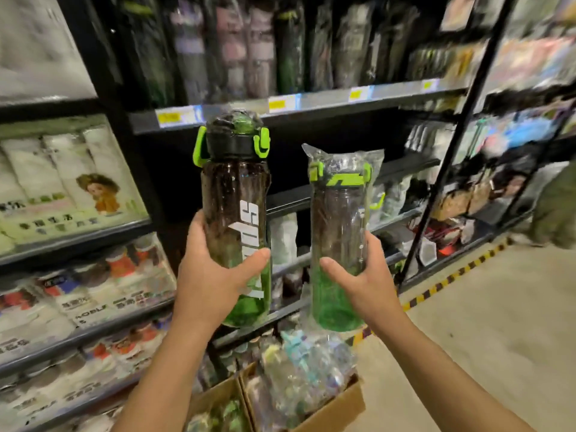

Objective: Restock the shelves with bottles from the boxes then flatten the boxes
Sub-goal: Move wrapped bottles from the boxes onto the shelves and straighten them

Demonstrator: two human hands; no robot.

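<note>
Head view: left hand [207, 275] grips a dark bottle [235, 219] upright; right hand [363, 275] grips a wrapped bottle [338, 232] beside it, apart. Both are raised before the shelves [299, 104], above an open box [330, 410] holding more bottles.

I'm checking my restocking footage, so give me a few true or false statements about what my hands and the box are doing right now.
1. The left hand and the right hand each hold a bottle. True.
2. The right bottle is in clear plastic wrap. True.
3. The left bottle has a red lid. False: its lid is black with lime-green handles.
4. The cardboard box lies flattened. False: it stands open, holding wrapped bottles.
</note>
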